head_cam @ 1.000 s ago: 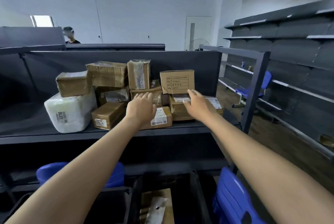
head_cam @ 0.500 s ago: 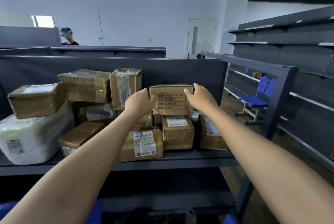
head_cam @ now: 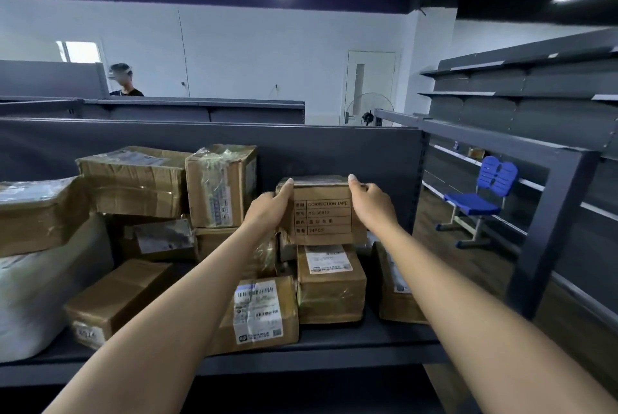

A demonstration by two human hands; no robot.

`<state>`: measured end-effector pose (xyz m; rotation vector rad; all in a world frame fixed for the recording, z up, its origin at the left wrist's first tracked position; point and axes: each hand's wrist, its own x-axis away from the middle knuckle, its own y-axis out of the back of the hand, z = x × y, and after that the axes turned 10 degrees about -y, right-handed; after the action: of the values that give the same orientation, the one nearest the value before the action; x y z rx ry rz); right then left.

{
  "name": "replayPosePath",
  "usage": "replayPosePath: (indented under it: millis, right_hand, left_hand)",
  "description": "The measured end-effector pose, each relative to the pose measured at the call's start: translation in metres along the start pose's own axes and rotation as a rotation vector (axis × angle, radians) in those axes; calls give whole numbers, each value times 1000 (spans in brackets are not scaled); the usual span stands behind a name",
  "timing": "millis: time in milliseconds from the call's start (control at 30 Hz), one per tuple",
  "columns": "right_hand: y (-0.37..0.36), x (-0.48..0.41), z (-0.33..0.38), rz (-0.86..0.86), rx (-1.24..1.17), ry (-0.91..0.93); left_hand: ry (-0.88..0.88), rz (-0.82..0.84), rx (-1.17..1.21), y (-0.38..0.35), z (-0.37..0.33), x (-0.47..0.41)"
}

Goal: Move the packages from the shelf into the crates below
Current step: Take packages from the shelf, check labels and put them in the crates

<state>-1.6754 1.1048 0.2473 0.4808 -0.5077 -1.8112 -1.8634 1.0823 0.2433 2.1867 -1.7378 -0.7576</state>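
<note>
Head view: left hand [head_cam: 267, 209] and right hand [head_cam: 373, 203] clasp the printed box [head_cam: 322, 218]

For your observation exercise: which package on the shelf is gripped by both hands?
The box printed CORRECTION TAPE, topmost of its stack; the other packages are untouched.

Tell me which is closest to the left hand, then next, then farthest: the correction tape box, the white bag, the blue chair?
1. Correction tape box: the left hand touches it.
2. White bag: far left on the shelf.
3. Blue chair: off to the right, past the shelf.
</note>
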Motion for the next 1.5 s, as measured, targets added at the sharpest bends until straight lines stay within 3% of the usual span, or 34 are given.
replayPosePath:
  millis: [233, 633, 933, 1267, 1500]
  right_hand:
    - [1, 7, -8, -26, -104, -13]
    - [10, 93, -53, -26, -492, 136]
    - [28, 188, -67, 15, -673, 260]
    - [9, 331, -73, 62, -797, 270]
    - [-41, 426, -79, 34, -808, 220]
  left_hand:
    - [17, -52, 187, -13, -3, 9]
    - [-159, -219, 498, -17, -15, 114]
    - [-241, -336, 605, 3, -20, 209]
    - [-242, -459, 729, 48, 26, 327]
    - [-122, -475, 831, 103, 83, 393]
